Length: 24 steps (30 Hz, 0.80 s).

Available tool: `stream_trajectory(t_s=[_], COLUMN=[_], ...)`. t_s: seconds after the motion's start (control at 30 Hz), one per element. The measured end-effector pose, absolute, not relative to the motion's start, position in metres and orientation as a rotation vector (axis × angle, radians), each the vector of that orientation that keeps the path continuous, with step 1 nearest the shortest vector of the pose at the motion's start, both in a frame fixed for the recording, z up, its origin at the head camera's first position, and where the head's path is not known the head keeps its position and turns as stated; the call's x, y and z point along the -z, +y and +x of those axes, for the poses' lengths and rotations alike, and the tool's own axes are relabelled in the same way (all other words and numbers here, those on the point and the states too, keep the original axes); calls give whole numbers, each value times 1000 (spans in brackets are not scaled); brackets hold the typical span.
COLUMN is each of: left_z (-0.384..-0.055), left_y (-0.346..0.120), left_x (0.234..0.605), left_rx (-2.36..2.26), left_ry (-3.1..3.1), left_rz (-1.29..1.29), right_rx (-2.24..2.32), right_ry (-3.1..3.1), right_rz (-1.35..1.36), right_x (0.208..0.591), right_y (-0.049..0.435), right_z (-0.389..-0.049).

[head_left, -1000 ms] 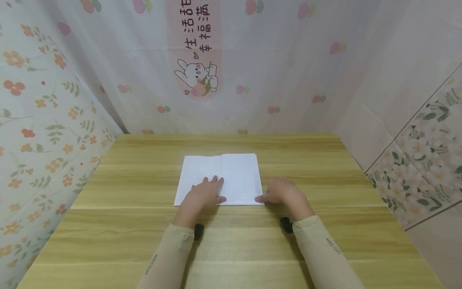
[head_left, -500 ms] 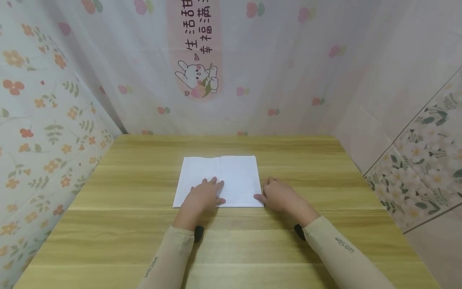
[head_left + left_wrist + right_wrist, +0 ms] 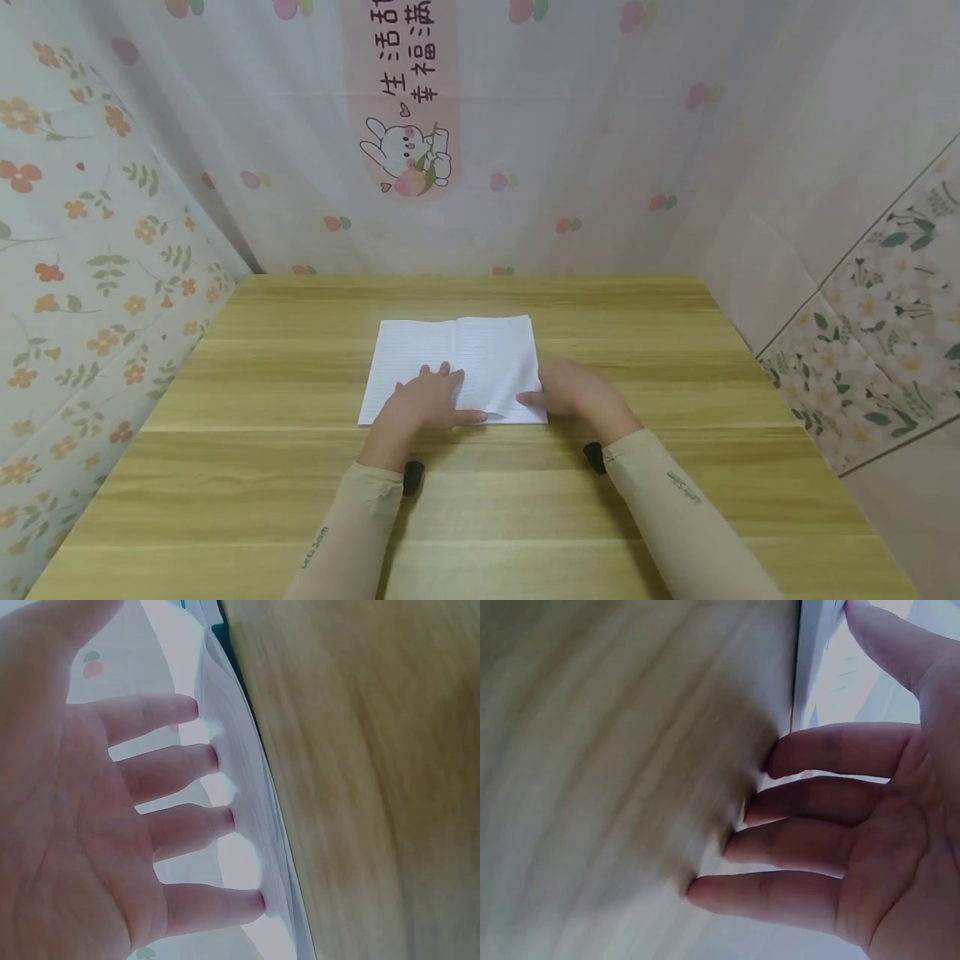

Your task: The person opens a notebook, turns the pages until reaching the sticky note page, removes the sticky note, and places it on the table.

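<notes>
An open notebook (image 3: 408, 346) with white lined pages lies flat near the middle of the wooden table. My left hand (image 3: 420, 404) rests on its left page, fingers spread and straight, thumb reaching across the fold. In the left wrist view the fingertips (image 3: 221, 817) press on the page by the notebook's edge. At the right side, my right hand (image 3: 585, 392) has its thumb on the right page (image 3: 506, 375), whose lower corner bends up and inward. The right wrist view shows the other fingers (image 3: 810, 844) nearly straight, tips on the table beside the notebook.
The wooden table (image 3: 480, 508) extends on all sides of the notebook. A white curtain (image 3: 600, 150) with fruit prints and a rabbit drawing hangs behind it. Flower-printed cloth (image 3: 112, 250) covers the left side, and a pale, partly flowered panel (image 3: 862, 333) the right.
My right thumb has slid left over the right page, and that page's lower corner has lifted and bent. My left thumb has stretched further right; the rest of that hand stays in place.
</notes>
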State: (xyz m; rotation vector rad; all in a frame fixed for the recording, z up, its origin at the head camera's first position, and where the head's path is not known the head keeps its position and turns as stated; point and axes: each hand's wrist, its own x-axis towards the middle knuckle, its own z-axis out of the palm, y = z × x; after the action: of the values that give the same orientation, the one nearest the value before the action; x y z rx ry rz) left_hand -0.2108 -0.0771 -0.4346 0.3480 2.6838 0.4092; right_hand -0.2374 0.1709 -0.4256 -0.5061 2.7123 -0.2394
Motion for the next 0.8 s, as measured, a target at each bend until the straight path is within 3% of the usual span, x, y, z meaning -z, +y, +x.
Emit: stream_trajectory(t_s=[0.8], left_z=[-209], left_y=[-79], left_x=[435], left_rx=[-443], left_ry=[2683], left_rz=[357], right_rx=[139], right_ry=[2677], right_rz=[-464], right_x=[419], right_y=[151], right_z=[-248])
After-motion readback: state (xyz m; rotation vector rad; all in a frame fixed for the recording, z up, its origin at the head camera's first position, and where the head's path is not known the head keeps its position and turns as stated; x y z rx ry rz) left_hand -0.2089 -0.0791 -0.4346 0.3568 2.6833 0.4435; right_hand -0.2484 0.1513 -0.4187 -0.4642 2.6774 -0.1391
